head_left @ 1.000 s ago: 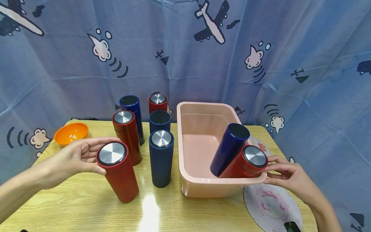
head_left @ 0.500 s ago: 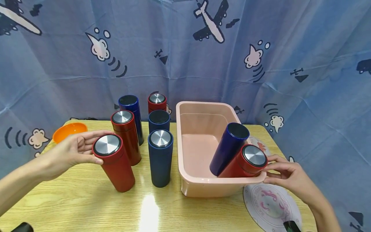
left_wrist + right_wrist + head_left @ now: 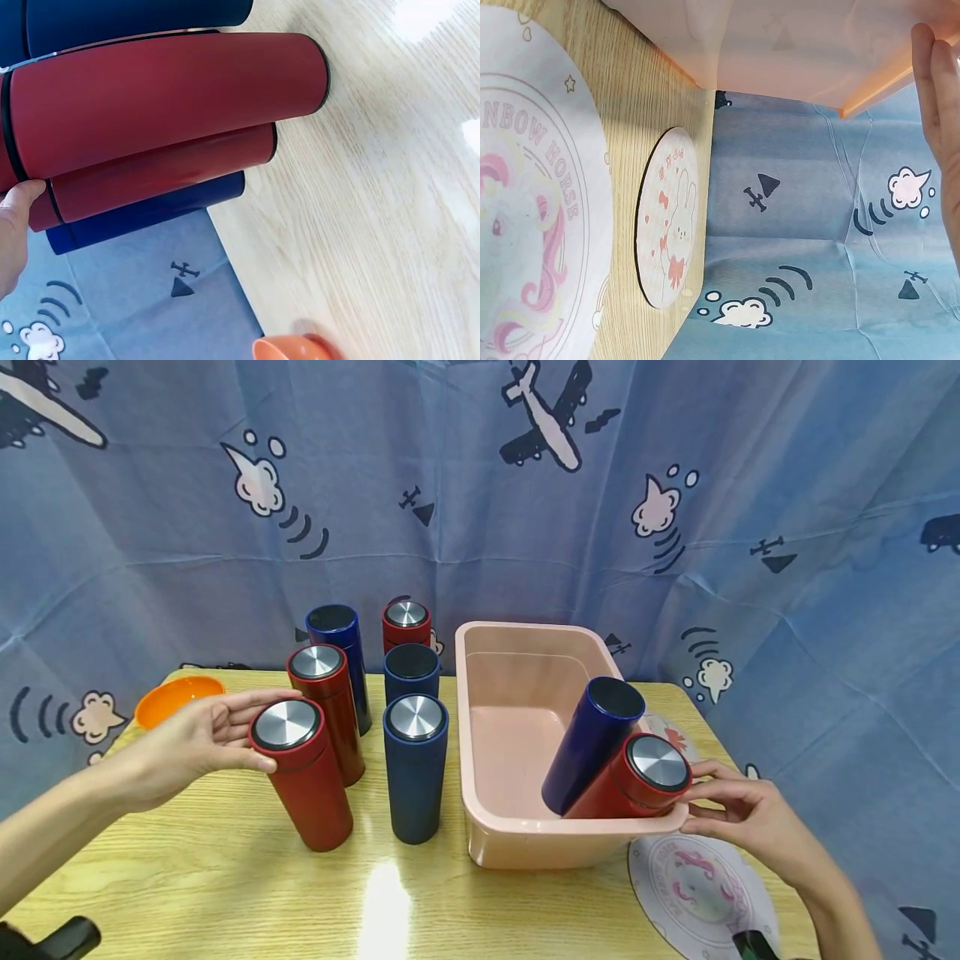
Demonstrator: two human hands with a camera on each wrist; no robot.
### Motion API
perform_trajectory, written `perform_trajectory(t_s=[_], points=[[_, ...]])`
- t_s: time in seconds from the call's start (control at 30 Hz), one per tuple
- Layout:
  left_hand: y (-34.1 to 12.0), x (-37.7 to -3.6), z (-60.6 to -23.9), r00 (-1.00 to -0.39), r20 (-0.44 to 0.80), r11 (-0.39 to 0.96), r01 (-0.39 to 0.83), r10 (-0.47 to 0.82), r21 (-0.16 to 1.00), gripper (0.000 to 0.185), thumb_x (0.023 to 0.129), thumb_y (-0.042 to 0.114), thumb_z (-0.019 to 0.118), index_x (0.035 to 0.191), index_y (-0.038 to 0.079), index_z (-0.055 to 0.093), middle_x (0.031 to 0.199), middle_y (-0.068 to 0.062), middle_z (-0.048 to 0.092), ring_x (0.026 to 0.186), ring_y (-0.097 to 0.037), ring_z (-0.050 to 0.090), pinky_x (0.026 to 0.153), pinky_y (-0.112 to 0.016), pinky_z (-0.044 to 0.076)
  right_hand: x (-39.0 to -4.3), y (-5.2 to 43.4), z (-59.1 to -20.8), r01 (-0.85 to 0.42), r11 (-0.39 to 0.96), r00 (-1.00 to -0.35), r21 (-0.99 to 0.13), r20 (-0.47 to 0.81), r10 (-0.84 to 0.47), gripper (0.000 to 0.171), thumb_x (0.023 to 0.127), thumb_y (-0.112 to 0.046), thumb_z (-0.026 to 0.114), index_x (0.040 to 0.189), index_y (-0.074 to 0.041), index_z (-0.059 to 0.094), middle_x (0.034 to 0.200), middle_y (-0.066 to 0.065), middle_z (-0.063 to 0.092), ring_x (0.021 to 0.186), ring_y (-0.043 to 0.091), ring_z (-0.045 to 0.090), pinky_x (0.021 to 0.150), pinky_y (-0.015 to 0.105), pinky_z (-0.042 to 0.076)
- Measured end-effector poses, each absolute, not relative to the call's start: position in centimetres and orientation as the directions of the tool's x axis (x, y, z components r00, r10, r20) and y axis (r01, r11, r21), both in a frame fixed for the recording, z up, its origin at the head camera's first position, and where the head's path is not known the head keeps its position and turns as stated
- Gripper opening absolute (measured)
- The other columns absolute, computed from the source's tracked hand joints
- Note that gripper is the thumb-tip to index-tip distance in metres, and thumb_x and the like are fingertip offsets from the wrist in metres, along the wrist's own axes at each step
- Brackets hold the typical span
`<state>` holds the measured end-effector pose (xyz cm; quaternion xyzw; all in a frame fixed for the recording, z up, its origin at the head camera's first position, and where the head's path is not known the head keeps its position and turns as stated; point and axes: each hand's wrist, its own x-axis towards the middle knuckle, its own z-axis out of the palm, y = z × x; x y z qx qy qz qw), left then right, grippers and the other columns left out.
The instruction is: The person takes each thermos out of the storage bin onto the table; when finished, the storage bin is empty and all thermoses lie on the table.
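My left hand holds a red thermos near its silver-topped lid, thumb in front and fingers behind. Its base is at or just above the table; I cannot tell which. The left wrist view shows my thumb by the dark ring of this red thermos. My right hand grips the near right corner of a pink bin, its fingertips at the lid of another red thermos. That thermos lies tilted in the bin beside a leaning blue thermos.
Beside the held thermos stand a darker red thermos and a navy thermos. Behind them are a blue thermos, another navy thermos and a red thermos. An orange bowl and round mats lie at the sides.
My left hand has shifted the red thermos away from me, beside the darker red one, then slightly right. My right hand and the bin stay in place.
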<state>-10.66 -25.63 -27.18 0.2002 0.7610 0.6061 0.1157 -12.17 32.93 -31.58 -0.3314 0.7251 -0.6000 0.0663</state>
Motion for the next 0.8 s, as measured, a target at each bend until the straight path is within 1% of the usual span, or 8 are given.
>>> perform_trajectory(t_s=[0.13,0.23,0.37,0.47,0.57,0.67,0.8], points=[[-25.6,-11.1,-26.9,-0.865,0.081,0.154,0.179,0.495,0.972,0.067,0.085,-0.011,0.063,0.144,-0.007,0.033,0.134,0.005,0.056,0.119,-0.007,0.055,0.088,-0.026,0.052,-12.2,32.9,-31.6,-0.404,0.045,-0.765,-0.913,0.311,-0.564,0.034,0.074,0.028,0.062,0.107,0.018,0.062,0.119,0.007,0.054,0.113,0.012,0.053,0.087,0.036,0.052],[-25.6,-11.4,-26.7,-0.844,0.09,0.152,0.198,0.529,0.968,0.067,0.085,-0.011,0.064,0.145,-0.004,0.034,0.135,0.004,0.056,0.121,-0.006,0.054,0.089,-0.025,0.052,-12.2,32.9,-31.6,-0.408,0.032,-0.758,-0.913,0.318,-0.569,0.035,0.074,0.029,0.061,0.108,0.018,0.061,0.119,0.008,0.054,0.113,0.012,0.053,0.087,0.036,0.052],[-25.6,-11.9,-26.4,-0.816,0.08,0.141,0.194,0.572,0.971,0.067,0.085,-0.011,0.063,0.145,-0.001,0.035,0.135,0.004,0.055,0.12,-0.009,0.055,0.09,-0.027,0.052,-12.2,32.9,-31.7,-0.405,0.036,-0.759,-0.913,0.315,-0.57,0.036,0.074,0.029,0.061,0.108,0.018,0.061,0.119,0.007,0.054,0.113,0.011,0.053,0.087,0.035,0.052],[-25.8,-12.2,-26.1,-0.802,0.04,0.153,0.162,0.597,0.975,0.065,0.087,-0.01,0.062,0.145,0.001,0.036,0.137,0.004,0.054,0.119,-0.013,0.057,0.09,-0.028,0.051,-12.1,32.9,-31.6,-0.402,0.047,-0.766,-0.914,0.308,-0.565,0.035,0.074,0.029,0.061,0.107,0.018,0.061,0.119,0.007,0.054,0.113,0.011,0.053,0.087,0.036,0.052],[-26.0,-12.6,-26.0,-0.79,-0.012,0.168,0.116,0.613,0.979,0.063,0.088,-0.009,0.061,0.145,0.006,0.039,0.138,0.007,0.053,0.118,-0.014,0.057,0.092,-0.027,0.051,-12.1,32.9,-31.7,-0.404,0.059,-0.771,-0.913,0.305,-0.56,0.034,0.074,0.029,0.061,0.106,0.018,0.062,0.12,0.006,0.055,0.113,0.011,0.052,0.088,0.036,0.051],[-26.1,-12.9,-26.0,-0.773,-0.046,0.149,0.064,0.633,0.987,0.062,0.089,-0.009,0.059,0.145,0.012,0.042,0.139,0.007,0.052,0.118,-0.017,0.058,0.093,-0.028,0.05,-12.1,32.9,-31.7,-0.402,0.07,-0.779,-0.913,0.3,-0.551,0.034,0.074,0.028,0.062,0.106,0.018,0.062,0.12,0.006,0.055,0.114,0.011,0.052,0.088,0.036,0.051],[-26.2,-13.2,-26.0,-0.762,-0.086,0.154,0.018,0.642,0.988,0.064,0.089,-0.009,0.06,0.146,0.014,0.04,0.139,0.005,0.052,0.12,-0.017,0.057,0.094,-0.03,0.05,-12.1,32.9,-31.8,-0.408,0.033,-0.765,-0.912,0.323,-0.557,0.034,0.074,0.029,0.061,0.106,0.018,0.062,0.12,0.009,0.054,0.114,0.013,0.052,0.088,0.036,0.051]])
